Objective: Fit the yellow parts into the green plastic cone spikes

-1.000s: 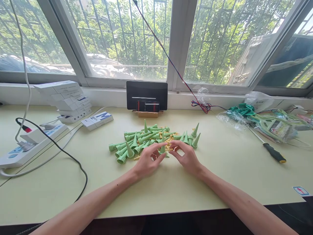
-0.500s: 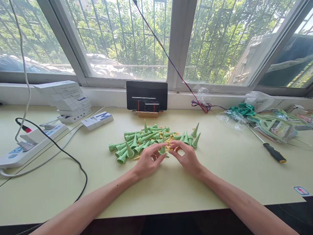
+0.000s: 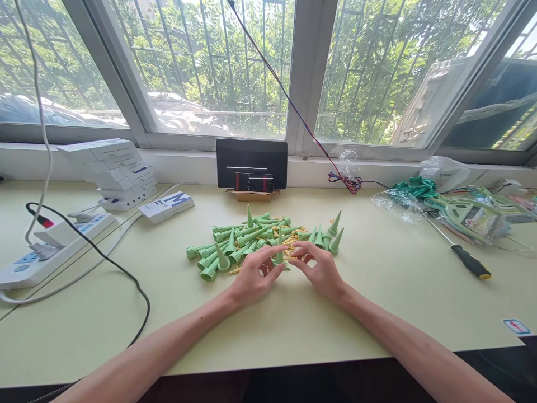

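Note:
Thumb and fingers of my left hand (image 3: 257,274) are closed round a green plastic plant-watering spike (image 3: 280,251), which stands with its point up. Close on the right, my right hand (image 3: 321,270) pinches a small yellow piece (image 3: 289,258) at the side of that spike; its far end is hard to make out. Behind both hands lies a heap of green spikes (image 3: 251,238), some on their sides and several upright. Small yellow pieces (image 3: 298,230) are scattered among them. More upright green spikes (image 3: 336,240) stand just beyond my right hand.
A phone (image 3: 254,182) leans on a dark tablet (image 3: 251,154) at the window. White boxes (image 3: 121,168) and a power strip (image 3: 94,226) with cables lie at left. A screwdriver (image 3: 470,262) and plastic-wrapped items (image 3: 470,215) are at right.
Almost nothing differs. My right hand and the small yellow piece have shifted very slightly; the left hand and its spike stay in place.

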### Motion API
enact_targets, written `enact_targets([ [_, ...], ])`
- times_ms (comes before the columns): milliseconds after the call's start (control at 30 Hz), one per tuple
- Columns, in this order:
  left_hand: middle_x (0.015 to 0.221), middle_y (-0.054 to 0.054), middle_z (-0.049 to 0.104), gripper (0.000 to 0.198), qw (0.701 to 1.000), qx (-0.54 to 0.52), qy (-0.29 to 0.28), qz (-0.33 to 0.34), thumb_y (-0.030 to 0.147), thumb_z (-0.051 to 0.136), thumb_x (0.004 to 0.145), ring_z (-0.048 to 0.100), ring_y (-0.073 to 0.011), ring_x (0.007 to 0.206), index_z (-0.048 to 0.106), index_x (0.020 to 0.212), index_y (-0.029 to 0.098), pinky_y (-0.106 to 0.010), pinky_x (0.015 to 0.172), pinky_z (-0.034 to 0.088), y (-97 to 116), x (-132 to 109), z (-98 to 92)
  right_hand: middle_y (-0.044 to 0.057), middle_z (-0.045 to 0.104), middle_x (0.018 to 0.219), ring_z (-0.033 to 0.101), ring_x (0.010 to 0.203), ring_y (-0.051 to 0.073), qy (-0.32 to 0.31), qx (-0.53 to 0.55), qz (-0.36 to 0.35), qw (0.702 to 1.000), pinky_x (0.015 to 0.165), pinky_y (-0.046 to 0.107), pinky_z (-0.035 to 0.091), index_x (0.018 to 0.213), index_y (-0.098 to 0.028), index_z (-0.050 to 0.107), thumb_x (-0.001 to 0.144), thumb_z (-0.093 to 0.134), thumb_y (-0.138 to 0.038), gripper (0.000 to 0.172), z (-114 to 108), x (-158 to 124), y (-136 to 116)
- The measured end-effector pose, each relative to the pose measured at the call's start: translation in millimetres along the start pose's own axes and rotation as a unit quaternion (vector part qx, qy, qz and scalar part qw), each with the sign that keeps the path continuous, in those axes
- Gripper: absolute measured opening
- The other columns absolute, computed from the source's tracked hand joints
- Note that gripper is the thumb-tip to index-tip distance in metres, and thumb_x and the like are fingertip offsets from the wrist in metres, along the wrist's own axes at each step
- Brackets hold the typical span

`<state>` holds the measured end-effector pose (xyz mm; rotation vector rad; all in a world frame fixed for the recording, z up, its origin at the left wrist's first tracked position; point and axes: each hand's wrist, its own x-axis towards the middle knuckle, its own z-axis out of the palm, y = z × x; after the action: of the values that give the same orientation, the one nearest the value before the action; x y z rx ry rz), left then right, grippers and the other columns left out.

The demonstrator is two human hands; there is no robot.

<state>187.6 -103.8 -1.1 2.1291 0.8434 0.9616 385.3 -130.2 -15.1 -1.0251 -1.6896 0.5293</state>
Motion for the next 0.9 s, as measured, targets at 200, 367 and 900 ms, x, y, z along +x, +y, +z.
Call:
enact_targets([
  [200, 0.096, -0.004, 0.062, 0.035, 1.000, -0.005, 0.001, 0.006, 0.030, 0.057, 0.091, 0.055, -0.0099, 0.067, 0.060, 0.126, 0.024, -0.021, 0.055, 0.053, 0.2, 0.8, -0.1, 0.003, 0.071, 0.083, 0.068, 0.076, 0.018, -0.001, -0.003, 0.002, 1.000, 0.063, 0.029, 0.055, 0.110, -0.022, 0.060, 0.089, 0.064, -0.028, 0.022, 0.5, -0.3, 1.3],
  [367, 0.096, -0.005, 0.063, 0.034, 1.000, -0.006, 0.001, 0.010, 0.030, 0.056, 0.092, 0.054, -0.0094, 0.064, 0.060, 0.125, 0.023, -0.020, 0.053, 0.052, -0.4, -0.1, 0.5, 0.002, 0.070, 0.078, 0.066, 0.070, 0.017, -0.012, -0.008, 0.002, 1.000, 0.062, 0.029, 0.053, 0.109, -0.022, 0.060, 0.090, 0.061, -0.029, 0.020, -0.1, -0.9, 0.1],
  [900, 0.102, -0.006, 0.063, 0.034, 1.000, -0.001, -0.017, 0.009, 0.030, 0.056, 0.091, 0.054, -0.0084, 0.062, 0.061, 0.124, 0.023, -0.021, 0.056, 0.054, 0.5, -0.5, -0.2, 0.000, 0.067, 0.068, 0.063, 0.060, 0.015, -0.033, -0.012, 0.012, 0.999, 0.058, 0.026, 0.049, 0.108, -0.020, 0.059, 0.095, 0.052, -0.031, 0.018, -0.4, -1.1, -0.3],
])
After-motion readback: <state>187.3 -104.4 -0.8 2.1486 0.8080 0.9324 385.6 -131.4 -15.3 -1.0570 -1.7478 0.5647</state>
